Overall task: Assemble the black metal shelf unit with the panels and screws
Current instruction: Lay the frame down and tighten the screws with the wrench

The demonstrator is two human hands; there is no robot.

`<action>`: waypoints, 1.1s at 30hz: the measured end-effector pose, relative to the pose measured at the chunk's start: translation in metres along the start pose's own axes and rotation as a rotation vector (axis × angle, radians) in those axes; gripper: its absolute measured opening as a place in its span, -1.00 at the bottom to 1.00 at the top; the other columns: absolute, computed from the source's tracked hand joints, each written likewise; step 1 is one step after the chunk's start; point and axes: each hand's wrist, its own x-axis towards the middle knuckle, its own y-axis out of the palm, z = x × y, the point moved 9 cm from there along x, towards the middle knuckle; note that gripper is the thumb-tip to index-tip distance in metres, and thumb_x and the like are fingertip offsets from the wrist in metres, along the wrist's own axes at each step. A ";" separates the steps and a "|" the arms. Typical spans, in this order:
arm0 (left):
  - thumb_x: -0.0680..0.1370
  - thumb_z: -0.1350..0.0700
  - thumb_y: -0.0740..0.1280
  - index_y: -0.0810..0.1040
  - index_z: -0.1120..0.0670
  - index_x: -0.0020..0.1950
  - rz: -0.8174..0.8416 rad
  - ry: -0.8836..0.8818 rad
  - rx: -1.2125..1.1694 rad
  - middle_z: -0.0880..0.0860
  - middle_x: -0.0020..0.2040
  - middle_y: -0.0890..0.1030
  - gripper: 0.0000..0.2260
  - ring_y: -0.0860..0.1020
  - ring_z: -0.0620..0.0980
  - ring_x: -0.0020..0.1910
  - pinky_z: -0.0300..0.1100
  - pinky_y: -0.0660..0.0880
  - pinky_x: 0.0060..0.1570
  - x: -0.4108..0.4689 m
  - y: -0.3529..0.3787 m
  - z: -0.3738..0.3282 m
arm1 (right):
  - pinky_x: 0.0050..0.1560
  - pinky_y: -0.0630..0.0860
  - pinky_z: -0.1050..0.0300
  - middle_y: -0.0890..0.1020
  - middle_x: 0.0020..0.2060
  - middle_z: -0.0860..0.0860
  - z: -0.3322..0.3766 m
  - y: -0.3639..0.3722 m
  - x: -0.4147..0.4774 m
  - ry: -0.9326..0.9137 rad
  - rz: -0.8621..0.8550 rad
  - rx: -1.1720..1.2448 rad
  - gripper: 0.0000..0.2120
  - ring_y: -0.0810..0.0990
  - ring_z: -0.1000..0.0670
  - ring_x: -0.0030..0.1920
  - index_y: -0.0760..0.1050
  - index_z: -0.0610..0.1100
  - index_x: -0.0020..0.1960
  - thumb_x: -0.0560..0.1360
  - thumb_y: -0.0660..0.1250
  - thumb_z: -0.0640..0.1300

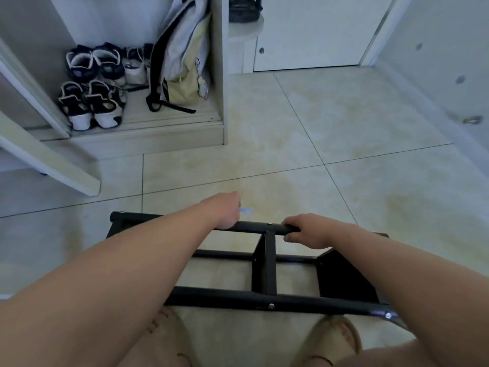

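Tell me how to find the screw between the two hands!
Find the black shelf frame lying on the tiled floor. On its farthest bar, a small screw sits between the left hand and right hand. The other screws are on the nearest bar.

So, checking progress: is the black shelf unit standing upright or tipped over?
Tipped on its side: the shelf unit has its long tubes running level and its panels on edge.

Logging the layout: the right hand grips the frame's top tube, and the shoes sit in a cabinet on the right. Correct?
No: the head view shows the shoes in the cabinet on the left. The right hand does grip the frame's top tube.
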 end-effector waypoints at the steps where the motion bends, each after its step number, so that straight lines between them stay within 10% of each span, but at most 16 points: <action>1: 0.64 0.23 0.12 0.47 0.19 0.22 0.047 -0.015 -0.021 0.14 0.12 0.60 -0.78 0.56 0.15 0.08 -0.07 0.42 -0.04 0.004 0.005 0.001 | -0.07 0.35 0.09 0.55 -0.07 0.05 0.001 0.000 0.003 -0.014 0.004 0.000 -0.83 0.51 -0.06 -0.01 0.49 -0.01 0.16 0.62 0.30 0.03; 6: 0.61 0.29 0.07 0.56 0.31 0.14 0.241 -0.037 -0.143 0.11 -0.09 0.73 -0.70 0.64 0.01 -0.24 -0.19 0.49 -0.16 0.008 0.024 0.007 | -0.12 0.35 0.08 0.48 -0.18 0.10 0.006 -0.007 0.009 -0.053 -0.057 -0.011 -0.86 0.49 -0.07 -0.08 0.38 0.06 -0.03 0.61 0.32 0.06; 17: 0.58 0.21 0.11 0.36 0.07 0.08 -0.179 -0.136 -0.206 0.09 -0.06 0.60 -0.88 0.54 0.11 -0.08 0.00 0.42 -0.14 -0.008 -0.029 0.065 | 0.07 0.35 0.01 0.55 0.07 0.03 0.068 -0.043 0.002 -0.176 -0.396 -0.128 -0.75 0.51 -0.09 0.08 0.41 -0.03 0.27 0.67 0.20 0.07; 33: 0.63 0.26 0.15 0.34 0.25 0.27 0.128 -0.128 -0.103 0.15 0.08 0.54 -0.78 0.48 0.05 -0.15 -0.10 0.44 -0.18 0.018 0.088 0.072 | -0.01 0.41 0.04 0.51 0.08 -0.04 0.049 0.059 0.050 -0.092 -0.086 -0.077 -0.81 0.55 -0.13 0.08 0.46 -0.10 0.21 0.65 0.27 -0.05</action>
